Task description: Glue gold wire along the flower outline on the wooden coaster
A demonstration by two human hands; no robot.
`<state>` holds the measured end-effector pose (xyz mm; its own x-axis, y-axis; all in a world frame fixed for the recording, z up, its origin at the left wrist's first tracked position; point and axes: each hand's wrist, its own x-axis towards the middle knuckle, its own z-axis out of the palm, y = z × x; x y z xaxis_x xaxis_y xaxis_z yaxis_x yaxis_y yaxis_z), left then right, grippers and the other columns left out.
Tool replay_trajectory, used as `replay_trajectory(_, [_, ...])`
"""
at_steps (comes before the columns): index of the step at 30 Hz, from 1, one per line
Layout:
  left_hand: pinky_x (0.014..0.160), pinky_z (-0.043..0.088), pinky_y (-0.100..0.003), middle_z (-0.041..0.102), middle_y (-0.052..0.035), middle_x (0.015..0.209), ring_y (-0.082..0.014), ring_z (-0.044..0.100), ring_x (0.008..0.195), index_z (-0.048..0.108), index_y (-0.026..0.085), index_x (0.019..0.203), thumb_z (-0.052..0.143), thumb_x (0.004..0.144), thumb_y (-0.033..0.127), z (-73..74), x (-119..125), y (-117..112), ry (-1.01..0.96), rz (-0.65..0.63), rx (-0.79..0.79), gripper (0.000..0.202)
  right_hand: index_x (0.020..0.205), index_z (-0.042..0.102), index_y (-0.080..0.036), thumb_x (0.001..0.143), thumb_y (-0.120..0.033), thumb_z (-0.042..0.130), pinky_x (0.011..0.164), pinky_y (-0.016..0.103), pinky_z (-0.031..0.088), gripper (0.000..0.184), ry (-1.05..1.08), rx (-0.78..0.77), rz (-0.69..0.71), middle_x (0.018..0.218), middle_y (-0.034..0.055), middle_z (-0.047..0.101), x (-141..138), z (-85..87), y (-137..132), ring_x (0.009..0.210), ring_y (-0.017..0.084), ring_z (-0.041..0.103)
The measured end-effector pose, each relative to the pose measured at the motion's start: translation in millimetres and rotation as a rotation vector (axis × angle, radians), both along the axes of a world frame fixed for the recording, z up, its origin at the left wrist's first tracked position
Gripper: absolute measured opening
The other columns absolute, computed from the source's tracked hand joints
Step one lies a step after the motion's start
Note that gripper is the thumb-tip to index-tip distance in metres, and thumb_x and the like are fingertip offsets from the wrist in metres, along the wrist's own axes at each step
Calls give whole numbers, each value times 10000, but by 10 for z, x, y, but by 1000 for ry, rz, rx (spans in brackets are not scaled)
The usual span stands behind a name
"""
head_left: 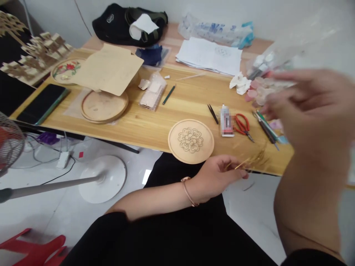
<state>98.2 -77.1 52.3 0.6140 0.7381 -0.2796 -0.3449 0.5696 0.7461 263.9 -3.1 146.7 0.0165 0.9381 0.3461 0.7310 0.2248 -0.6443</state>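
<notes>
My left hand (219, 175), wearing a copper-coloured bracelet, is closed on a bundle of thin golden wire (256, 160) at the table's front edge. The loose wire spreads out to the right and is blurred. Raised over the table's right side, my right hand (316, 103) is smeared by motion. Its fingers look pinched together, but what they hold, if anything, does not show clearly. Just beyond my left hand, a round wooden plate (191, 157) with a flower drawn in dark lines overhangs the front edge.
Black tweezers (213, 113), a glue tube (227, 122), red-handled pliers (242, 125) and several pen-like tools (264, 125) lie beyond the plate. Left are a phone (43, 103), another round wooden plate (104, 111) and brown card (108, 70). Papers (208, 57) lie behind; a fan base (102, 181) stands below.
</notes>
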Motion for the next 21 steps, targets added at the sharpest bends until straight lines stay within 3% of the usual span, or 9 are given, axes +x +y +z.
replay_trajectory(3, [876, 441, -324, 638, -7, 796, -107, 598, 804, 633, 135, 845, 692, 734, 143, -116, 88, -77, -98, -1, -283, 126, 930, 655, -208, 779, -297, 655, 483, 282, 440, 175, 53, -111, 18, 591, -15, 640, -180, -456, 50, 492, 127, 559])
replay_trajectory(7, [981, 408, -381, 629, -44, 998, -189, 563, 1055, 617, 165, 954, 751, 631, 129, -196, 31, -111, -113, 10, -312, 351, 811, 650, -188, 746, -263, 651, 531, 261, 452, 99, 80, -273, 86, 630, -15, 663, -329, -857, 176, 547, 117, 591])
replay_trajectory(10, [1070, 344, -446, 589, -70, 1157, -264, 466, 1239, 605, 186, 1009, 772, 611, 155, -236, -75, -108, -12, -43, -174, 433, 756, 666, -187, 726, -224, 665, 562, 258, 457, 48, 79, -281, 117, 662, -5, 674, -424, -974, 227, 582, 113, 593])
replay_trajectory(13, [1115, 310, -450, 579, -82, 1202, -257, 463, 1264, 583, 192, 1093, 733, 680, 161, -262, -229, -105, 84, -116, -48, 441, 753, 678, -183, 733, -209, 660, 577, 258, 467, 38, 109, -306, 82, 672, 5, 681, -529, -1028, 174, 600, 116, 602])
replay_trajectory(17, [1061, 392, -412, 603, -98, 1159, -218, 549, 1166, 576, 177, 1126, 696, 744, 198, -240, -556, -87, 112, -292, -17, 401, 765, 681, -185, 737, -256, 672, 545, 245, 474, 77, 250, -306, -53, 670, 7, 678, -646, -1127, -85, 576, 112, 600])
replay_trajectory(21, [947, 488, -375, 613, -91, 1079, -200, 610, 1042, 586, 171, 1146, 675, 781, 299, -119, -971, -30, 150, -465, 13, 397, 798, 671, -184, 739, -337, 702, 446, 215, 460, 167, 520, -316, -225, 610, -14, 648, -774, -1216, -451, 471, 91, 559])
